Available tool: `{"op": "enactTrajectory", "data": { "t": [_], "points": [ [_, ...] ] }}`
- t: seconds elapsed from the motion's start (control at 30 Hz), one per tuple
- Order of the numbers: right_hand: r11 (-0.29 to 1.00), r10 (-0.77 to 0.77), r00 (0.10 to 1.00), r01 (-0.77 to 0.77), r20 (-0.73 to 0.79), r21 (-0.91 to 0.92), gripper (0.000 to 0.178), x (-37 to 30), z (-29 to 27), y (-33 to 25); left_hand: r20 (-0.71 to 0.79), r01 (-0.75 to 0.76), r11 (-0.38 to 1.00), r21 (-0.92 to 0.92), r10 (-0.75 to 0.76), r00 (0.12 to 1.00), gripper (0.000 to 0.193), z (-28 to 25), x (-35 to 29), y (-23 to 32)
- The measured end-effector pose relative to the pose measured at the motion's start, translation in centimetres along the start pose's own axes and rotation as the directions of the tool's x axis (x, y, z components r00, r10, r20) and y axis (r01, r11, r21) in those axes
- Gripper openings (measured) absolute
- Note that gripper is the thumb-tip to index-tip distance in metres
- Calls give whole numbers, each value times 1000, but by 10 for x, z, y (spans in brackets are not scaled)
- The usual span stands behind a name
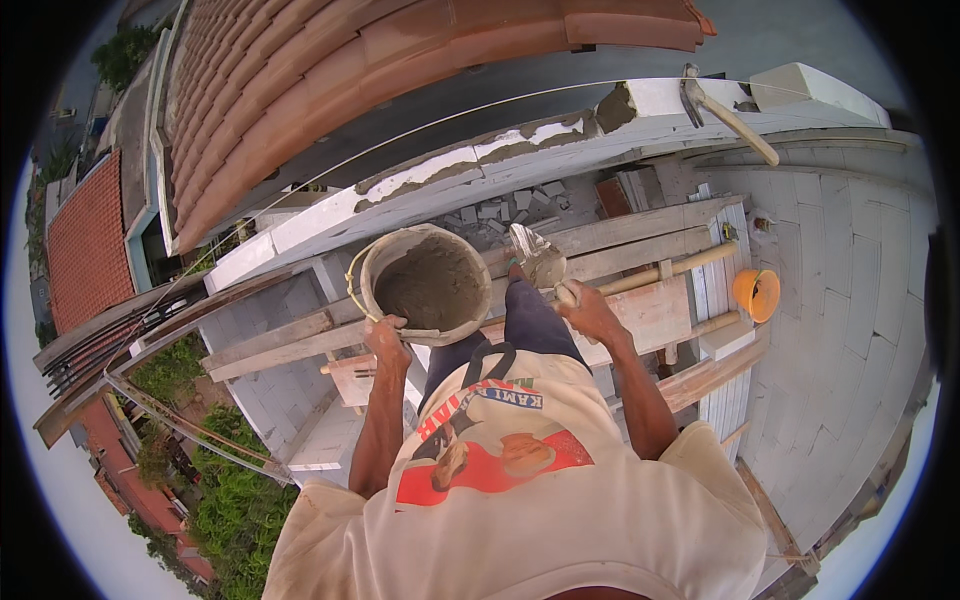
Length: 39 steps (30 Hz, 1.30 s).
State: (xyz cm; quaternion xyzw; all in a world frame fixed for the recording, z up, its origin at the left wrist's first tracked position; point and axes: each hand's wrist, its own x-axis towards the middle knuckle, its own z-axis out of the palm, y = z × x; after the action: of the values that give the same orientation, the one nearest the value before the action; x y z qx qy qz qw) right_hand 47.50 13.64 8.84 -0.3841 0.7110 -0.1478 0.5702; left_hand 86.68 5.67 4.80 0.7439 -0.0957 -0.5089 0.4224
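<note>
My left hand point(388, 342) is closed on the near-left rim of a grey bucket point(455, 334). Wet grey mortar point(428, 286) lies inside the bucket, which is tilted toward me and has a yellowish handle point(350, 280) hanging at its left side. To the right of the bucket, my right hand point(592, 312) grips the handle of a trowel point(538, 258). Its metal blade points away from me, smeared with mortar. Beyond both hands runs a white block wall point(470, 182) with patches of mortar along its top.
A hammer point(735, 126) rests across the wall top near a white block point(815, 92). Scaffold planks point(630, 232) and a bamboo pole point(690, 262) lie under me. An orange bucket point(757, 295) stands at right. A string line point(400, 130) stretches above the wall, near roof tiles point(400, 50).
</note>
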Motion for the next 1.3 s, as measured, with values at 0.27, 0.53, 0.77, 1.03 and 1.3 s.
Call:
{"op": "enactTrajectory", "data": {
  "t": [0.27, 0.53, 0.77, 1.03, 1.3],
  "points": [
    [987, -160, 983, 158, -90, -21, 51, 21, 142, -39, 390, 42, 977, 208, -122, 913, 40, 34, 31, -1],
    [996, 59, 952, -37, -300, 77, 47, 17, 152, -8, 767, -322, 813, 486, -219, 603, 49, 47, 81, -13],
    [935, 257, 735, -26, -627, 352, 53, 24, 160, 113, 809, -762, 280, 584, -271, 521, 28, 118, 112, -86],
    [700, 641, 577, -170, -506, 693, 61, 15, 252, 233, 949, -963, 32, -267, -167, -269, 19, 262, 141, -289],
    [769, 584, 659, -261, -474, 584, 82, 36, 297, 189, 685, 11, 774, 633, -566, 460, 23, 360, 193, -525]
  ]
}}
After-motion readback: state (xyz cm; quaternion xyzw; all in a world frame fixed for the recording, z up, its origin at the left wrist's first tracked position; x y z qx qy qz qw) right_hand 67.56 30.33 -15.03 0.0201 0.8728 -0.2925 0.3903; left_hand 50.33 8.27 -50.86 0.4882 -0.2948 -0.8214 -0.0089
